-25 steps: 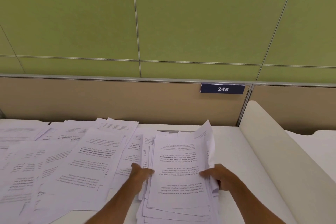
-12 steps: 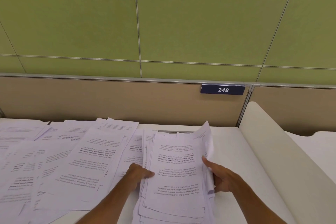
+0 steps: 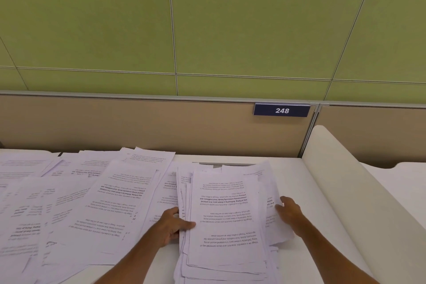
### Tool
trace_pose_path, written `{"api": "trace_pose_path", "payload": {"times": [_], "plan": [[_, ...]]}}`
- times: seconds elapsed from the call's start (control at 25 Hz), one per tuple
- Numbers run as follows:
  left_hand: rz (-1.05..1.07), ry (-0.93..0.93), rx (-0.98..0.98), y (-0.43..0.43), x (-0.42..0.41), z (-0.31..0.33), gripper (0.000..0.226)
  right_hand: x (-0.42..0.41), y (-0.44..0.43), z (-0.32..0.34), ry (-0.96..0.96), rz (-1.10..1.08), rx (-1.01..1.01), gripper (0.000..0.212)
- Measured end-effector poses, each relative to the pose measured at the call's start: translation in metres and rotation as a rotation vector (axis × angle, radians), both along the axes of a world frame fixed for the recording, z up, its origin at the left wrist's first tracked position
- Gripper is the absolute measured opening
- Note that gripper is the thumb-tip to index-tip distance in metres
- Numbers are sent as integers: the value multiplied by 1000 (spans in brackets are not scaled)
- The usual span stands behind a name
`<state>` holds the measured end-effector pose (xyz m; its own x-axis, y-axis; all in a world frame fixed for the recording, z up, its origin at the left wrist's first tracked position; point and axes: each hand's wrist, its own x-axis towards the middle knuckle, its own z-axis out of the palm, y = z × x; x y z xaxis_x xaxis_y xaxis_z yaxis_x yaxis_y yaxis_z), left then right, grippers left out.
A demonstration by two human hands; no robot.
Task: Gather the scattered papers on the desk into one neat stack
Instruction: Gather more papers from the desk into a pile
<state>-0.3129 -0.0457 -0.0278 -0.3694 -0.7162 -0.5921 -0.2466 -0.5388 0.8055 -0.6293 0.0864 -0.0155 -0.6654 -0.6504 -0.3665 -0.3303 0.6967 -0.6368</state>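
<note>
Head view: a thick, ragged stack of white printed sheets (image 3: 224,214) lies on the smooth white worktop (image 3: 295,168), centre-right, its edges uneven and fanned. The left hand (image 3: 171,226) grips the stack's left edge, thumb flat on the top page, fingers curled against the side. The right hand (image 3: 289,213) rests at the right edge on a jutting sheet, fingers fairly straight and close together. Loose overlapping papers (image 3: 80,203) cover the worktop to the left. Behind stands a beige partition (image 3: 138,124) bearing a dark "248" plate (image 3: 281,110).
</note>
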Motion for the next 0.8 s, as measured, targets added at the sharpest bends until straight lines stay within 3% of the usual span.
{"api": "trace_pose_path", "payload": {"times": [0.12,0.2,0.28,0.36,0.44,0.52,0.6,0.72,0.8], "plan": [[2,-20,-27,3,-4,0,58,3,2,13,215,-91,-138,33],[5,-24,24,3,-4,-1,56,-2,4,24,249,-385,-371,28],[-14,-13,74,2,-2,-4,53,-16,6,33,50,-671,-657,28],[-19,4,91,2,-1,-5,51,-29,7,42,-174,-815,-906,25],[-12,32,95,2,0,-4,49,-38,9,43,-198,-862,-959,22],[-5,57,94,2,-1,-3,45,-38,12,37,-195,-787,-958,23],[1,92,102,3,-3,-2,40,-33,14,26,-160,-559,-877,25],[40,218,204,4,-7,-1,42,-10,12,13,47,-113,-416,30],[33,297,242,5,-8,-2,50,14,9,7,121,136,-236,30]]}}
